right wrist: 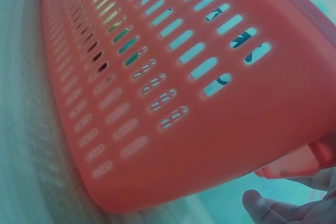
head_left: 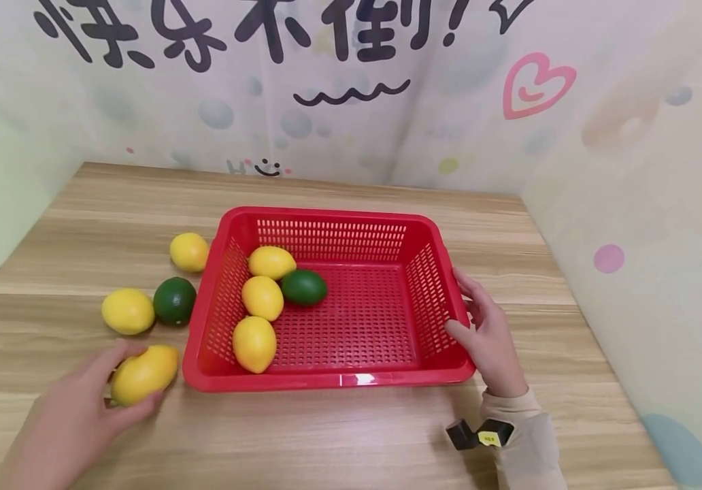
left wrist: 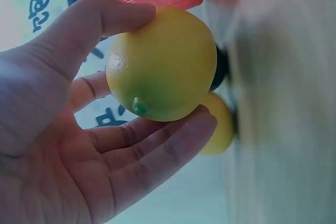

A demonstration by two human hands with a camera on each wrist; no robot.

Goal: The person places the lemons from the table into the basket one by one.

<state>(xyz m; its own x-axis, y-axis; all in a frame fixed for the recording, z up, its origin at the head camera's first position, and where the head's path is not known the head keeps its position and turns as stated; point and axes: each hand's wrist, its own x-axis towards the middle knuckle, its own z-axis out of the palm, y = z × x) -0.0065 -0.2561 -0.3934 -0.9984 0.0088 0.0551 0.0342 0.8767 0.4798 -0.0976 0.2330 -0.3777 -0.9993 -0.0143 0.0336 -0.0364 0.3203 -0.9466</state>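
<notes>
At the left, my left hand [head_left: 72, 418] holds a yellow lemon [head_left: 147, 374] between thumb and fingers, just left of a red plastic basket [head_left: 265, 382]. The left wrist view shows this lemon [left wrist: 163, 61] with a green-tinged end and a small green stem nub. My right hand [head_left: 493, 344] grips the basket's right rim, thumb over the top and fingers on the outer side. Inside the basket, three lemons [head_left: 262, 298] line the left side, with a dark green fruit [head_left: 304, 287] beside them. In the right wrist view, the slotted basket wall [right wrist: 157, 166] hides most of this hand.
Outside the basket on the left lie two more lemons [head_left: 128, 312] and another dark green fruit [head_left: 175, 300] on the wooden table [head_left: 339, 435]. A printed backdrop [head_left: 357, 136] rises behind the table, and a pale wall [head_left: 645, 204] borders its right side.
</notes>
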